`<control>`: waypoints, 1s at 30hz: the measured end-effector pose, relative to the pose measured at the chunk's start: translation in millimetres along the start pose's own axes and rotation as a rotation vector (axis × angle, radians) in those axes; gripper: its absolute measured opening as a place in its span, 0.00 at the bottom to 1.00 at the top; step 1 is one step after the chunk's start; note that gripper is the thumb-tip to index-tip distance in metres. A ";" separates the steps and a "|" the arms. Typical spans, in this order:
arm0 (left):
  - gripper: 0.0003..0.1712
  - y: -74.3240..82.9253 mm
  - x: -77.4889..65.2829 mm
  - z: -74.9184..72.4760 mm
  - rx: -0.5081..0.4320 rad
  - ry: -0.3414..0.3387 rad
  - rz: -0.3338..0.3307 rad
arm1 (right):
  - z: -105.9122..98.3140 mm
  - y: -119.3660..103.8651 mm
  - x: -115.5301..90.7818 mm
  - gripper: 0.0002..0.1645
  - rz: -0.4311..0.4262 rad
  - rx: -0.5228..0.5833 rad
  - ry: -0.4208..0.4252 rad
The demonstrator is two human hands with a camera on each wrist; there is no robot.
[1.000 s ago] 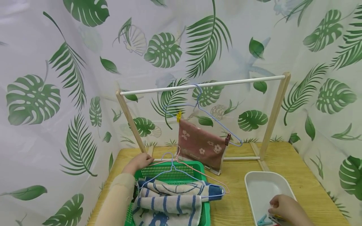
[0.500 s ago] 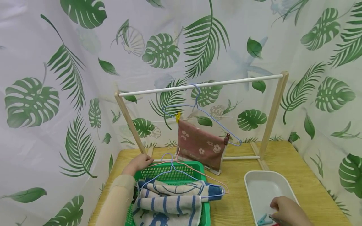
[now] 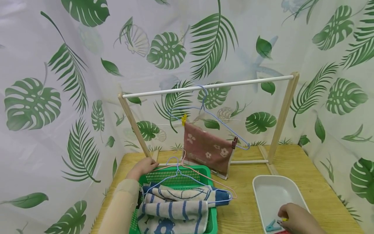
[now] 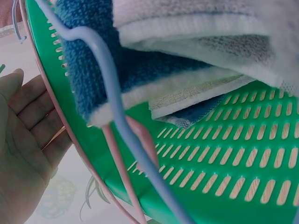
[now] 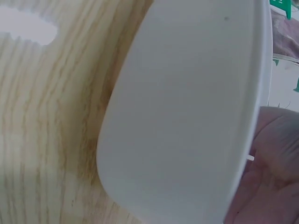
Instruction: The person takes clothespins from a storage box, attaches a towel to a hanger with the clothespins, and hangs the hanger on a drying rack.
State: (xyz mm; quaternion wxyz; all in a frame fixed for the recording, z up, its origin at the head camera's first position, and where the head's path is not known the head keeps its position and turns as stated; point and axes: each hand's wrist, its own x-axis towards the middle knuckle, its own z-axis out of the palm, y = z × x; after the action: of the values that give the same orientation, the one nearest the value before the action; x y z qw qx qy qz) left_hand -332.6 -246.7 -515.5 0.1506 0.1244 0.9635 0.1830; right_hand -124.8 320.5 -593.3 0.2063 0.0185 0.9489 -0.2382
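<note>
My left hand lies at the far left corner of a green basket. In the left wrist view its fingers stretch flat beside the rim and a pink hanger. A blue hanger rests over a striped towel in the basket. On the right, my right hand reaches into a white tray, fingers curled, with a yellow clothespin showing at the fingertips. A teal clothespin lies beside it. The palm hides part of the tray's contents.
Behind the basket stands a wooden rack with a white rod. A blue hanger hangs there, holding a brown flowered towel by a yellow clothespin and a dark red one. Leaf-patterned curtains surround the table.
My right hand shifts slightly within the tray, and yellow now shows at its fingertips. The left hand stays at the basket corner.
</note>
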 end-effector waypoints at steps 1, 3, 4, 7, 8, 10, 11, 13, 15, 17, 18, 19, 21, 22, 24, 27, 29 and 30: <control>0.24 -0.4 0.3 -0.1 0.004 0.000 0.001 | 0.6 0.4 0.5 0.10 -0.010 -0.003 0.002; 0.24 -0.5 0.4 -0.5 0.009 0.001 0.001 | 1.0 0.2 0.9 0.10 -0.032 -0.007 0.008; 0.24 -0.3 0.2 -0.5 0.008 0.001 -0.001 | 0.8 0.3 1.2 0.10 -0.040 -0.008 0.006; 0.24 0.4 -0.7 -0.7 0.007 0.000 -0.003 | -0.4 0.5 1.2 0.10 -0.046 -0.001 -0.023; 0.24 0.5 -0.9 -0.7 0.006 -0.002 -0.004 | -0.8 0.6 1.1 0.10 -0.041 0.005 -0.039; 0.23 0.8 -1.4 -0.3 0.002 -0.003 -0.005 | -1.9 0.7 0.7 0.09 -0.032 0.005 -0.067; 0.23 0.8 -1.6 -0.1 0.001 -0.001 -0.003 | -2.5 0.8 0.3 0.10 -0.026 0.005 -0.083; 0.23 0.7 -2.0 0.1 -0.010 0.001 -0.012 | -3.6 1.3 -0.6 0.11 -0.027 0.000 -0.100; 0.22 0.9 -2.0 0.3 -0.013 0.008 -0.016 | -4.5 1.6 -1.6 0.13 -0.022 -0.013 -0.111; 0.22 1.0 -1.3 0.3 -0.012 0.011 -0.020 | -5.4 1.9 -2.5 0.13 -0.023 -0.032 -0.112; 0.22 1.0 -0.9 0.3 -0.009 0.013 -0.018 | -5.6 1.9 -2.7 0.13 -0.027 -0.042 -0.106; 0.22 1.0 -0.4 0.3 -0.004 0.016 -0.017 | -5.7 1.8 -2.9 0.13 -0.031 -0.054 -0.100; 0.22 1.1 0.5 0.2 0.003 0.019 -0.013 | -5.7 1.4 -3.2 0.12 -0.039 -0.075 -0.083; 0.22 1.2 0.8 0.0 0.008 0.019 -0.011 | -5.6 1.4 -3.2 0.12 -0.051 -0.087 -0.069; 0.22 1.2 1.2 -0.2 0.013 0.017 -0.009 | -5.4 0.8 -3.4 0.12 -0.066 -0.103 -0.051; 0.22 1.2 1.3 -0.3 0.020 0.012 -0.014 | -4.8 0.9 -4.0 0.12 -0.079 -0.117 -0.027; 0.22 0.8 1.1 -0.2 0.018 0.008 -0.022 | -4.4 1.1 -4.2 0.13 -0.083 -0.116 -0.015; 0.21 0.6 1.0 -0.2 0.018 0.009 -0.022 | -4.0 1.3 -4.2 0.14 -0.086 -0.116 -0.009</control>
State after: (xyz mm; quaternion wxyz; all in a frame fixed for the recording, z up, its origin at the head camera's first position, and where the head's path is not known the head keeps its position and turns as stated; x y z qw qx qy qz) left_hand -333.4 -245.9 -515.3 0.1470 0.1143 0.9671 0.1732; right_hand -122.3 323.8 -589.0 0.2007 -0.0355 0.9601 -0.1915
